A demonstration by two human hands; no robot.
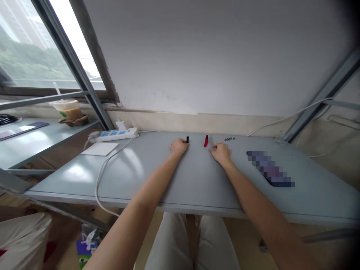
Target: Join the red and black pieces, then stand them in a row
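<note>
My left hand [179,146] rests on the grey desk [157,165], its fingers closed on a small black cylinder [187,139] that stands upright at the fingertips. To the right of it lies a small red and black object [206,141], apart from both hands; its kind is too small to tell. My right hand [222,153] is low over the desk just right of that red object, fingers bent together. Something faint and clear shows by its fingertips, but I cannot make out what it is. Beyond this hand, several tiny dark pieces [229,139] lie in a row.
A phone [270,168], blurred out, lies at the right. On the left are a white power strip [115,134], a flat white box [100,149] and a white cable [102,168] hanging over the front edge. A drink cup [70,109] stands on the neighbouring desk.
</note>
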